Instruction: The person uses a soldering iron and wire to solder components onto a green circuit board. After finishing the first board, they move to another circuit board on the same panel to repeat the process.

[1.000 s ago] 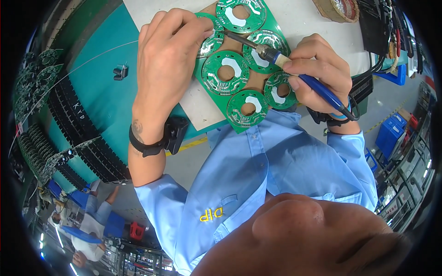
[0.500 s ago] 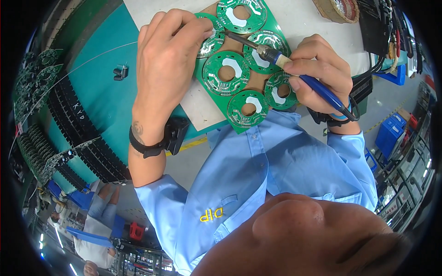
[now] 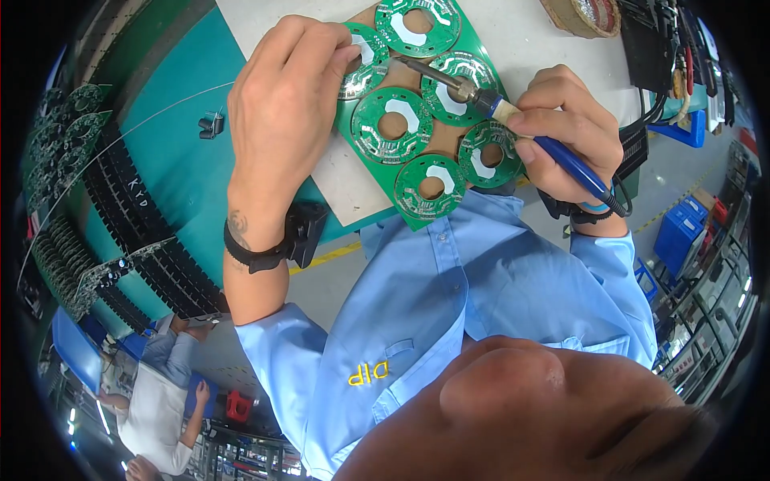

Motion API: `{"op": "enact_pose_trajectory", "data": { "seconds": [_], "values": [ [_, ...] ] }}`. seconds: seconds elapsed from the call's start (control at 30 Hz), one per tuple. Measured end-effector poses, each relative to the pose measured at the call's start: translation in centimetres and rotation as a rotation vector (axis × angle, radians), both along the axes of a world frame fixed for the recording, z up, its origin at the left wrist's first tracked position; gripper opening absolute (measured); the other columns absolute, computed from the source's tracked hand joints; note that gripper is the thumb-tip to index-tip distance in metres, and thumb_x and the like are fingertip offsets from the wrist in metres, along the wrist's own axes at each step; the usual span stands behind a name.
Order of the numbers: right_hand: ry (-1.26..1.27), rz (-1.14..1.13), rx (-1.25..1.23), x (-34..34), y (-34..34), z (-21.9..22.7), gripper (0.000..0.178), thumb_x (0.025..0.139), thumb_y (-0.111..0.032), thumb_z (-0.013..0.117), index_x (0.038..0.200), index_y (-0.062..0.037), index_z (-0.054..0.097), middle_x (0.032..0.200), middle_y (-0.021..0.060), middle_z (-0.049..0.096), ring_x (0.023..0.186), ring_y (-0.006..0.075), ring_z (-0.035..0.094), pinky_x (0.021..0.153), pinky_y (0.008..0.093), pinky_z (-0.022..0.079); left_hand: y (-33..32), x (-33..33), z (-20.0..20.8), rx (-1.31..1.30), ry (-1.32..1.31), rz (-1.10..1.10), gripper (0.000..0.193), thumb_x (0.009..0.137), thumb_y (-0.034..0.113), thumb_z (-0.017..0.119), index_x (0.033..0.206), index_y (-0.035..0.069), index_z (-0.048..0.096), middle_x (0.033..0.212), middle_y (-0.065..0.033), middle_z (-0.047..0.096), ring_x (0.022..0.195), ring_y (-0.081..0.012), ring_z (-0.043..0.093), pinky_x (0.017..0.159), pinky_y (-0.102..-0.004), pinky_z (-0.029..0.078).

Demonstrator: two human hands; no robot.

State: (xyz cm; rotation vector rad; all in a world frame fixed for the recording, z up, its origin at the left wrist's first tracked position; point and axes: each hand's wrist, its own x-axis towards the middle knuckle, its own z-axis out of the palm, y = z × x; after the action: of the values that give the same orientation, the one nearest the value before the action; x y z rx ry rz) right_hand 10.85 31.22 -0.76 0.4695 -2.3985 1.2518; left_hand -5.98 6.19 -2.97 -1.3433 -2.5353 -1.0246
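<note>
My left hand [image 3: 285, 104] pinches a thin solder wire [image 3: 172, 104], which trails off to the left; its short free end shows just past my fingertips. My right hand [image 3: 571, 132] grips a soldering iron [image 3: 568, 160] by its blue handle, like a pen. The iron's dark tip points left, over the gap between round boards and a little apart from the wire's end. Beneath both lies a green circuit board panel [image 3: 383, 172] with several ring-shaped boards [image 3: 370, 144], each with a central hole and a white patch. My left fingers hover at the upper-left ring.
A white sheet [image 3: 345, 188] lies under the panel, on a green mat [image 3: 172, 88]. Small black cylindrical parts [image 3: 211, 125] sit left of my hand, near black strips [image 3: 132, 196]. A round container [image 3: 589, 18] stands upper right. A person [image 3: 160, 409] is at lower left.
The soldering iron and my right hand have shifted slightly right, its tip drawing away from the wire. My left hand has moved slightly left. The person at lower left has moved, with a blue panel now raised.
</note>
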Motion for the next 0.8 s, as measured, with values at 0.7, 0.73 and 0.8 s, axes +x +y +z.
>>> {"op": "enact_pose_trajectory", "data": {
  "seconds": [0.7, 0.73, 0.8],
  "values": [
    [-0.007, -0.031, 0.085, -0.5, -1.1, 0.0, 0.028, 0.076, 0.000, 0.078, 0.103, -0.0019, 0.078, 0.092, 0.0106, 0.071, 0.081, 0.0264, 0.066, 0.071, 0.0367, 0.055, 0.1, 0.0, -0.1, 0.049, -0.022, -0.113, 0.015, 0.085, -0.002, 0.074, 0.100, 0.002, 0.071, 0.093, -0.0099, 0.063, 0.089, -0.0306, 0.065, 0.076, -0.0415, 0.054],
    [-0.008, -0.030, 0.087, -0.6, -1.1, 0.0, 0.028, 0.076, 0.000, 0.078, 0.103, -0.0020, 0.078, 0.092, 0.0105, 0.071, 0.081, 0.0263, 0.066, 0.071, 0.0366, 0.055, 0.0, 0.0, -0.1, 0.049, -0.022, -0.113, 0.015, 0.085, -0.002, 0.074, 0.100, 0.002, 0.071, 0.093, -0.0099, 0.063, 0.089, -0.0306, 0.065, 0.076, -0.0415, 0.054],
    [-0.008, -0.028, 0.089, -0.6, -1.1, 0.0, 0.028, 0.076, 0.000, 0.078, 0.103, -0.0020, 0.078, 0.091, 0.0104, 0.071, 0.081, 0.0262, 0.066, 0.071, 0.0366, 0.055, 0.0, 0.0, 0.0, 0.046, -0.028, -0.108, 0.015, 0.085, -0.002, 0.074, 0.100, 0.002, 0.071, 0.093, -0.0098, 0.064, 0.089, -0.0307, 0.065, 0.076, -0.0414, 0.054]
  ]
}}
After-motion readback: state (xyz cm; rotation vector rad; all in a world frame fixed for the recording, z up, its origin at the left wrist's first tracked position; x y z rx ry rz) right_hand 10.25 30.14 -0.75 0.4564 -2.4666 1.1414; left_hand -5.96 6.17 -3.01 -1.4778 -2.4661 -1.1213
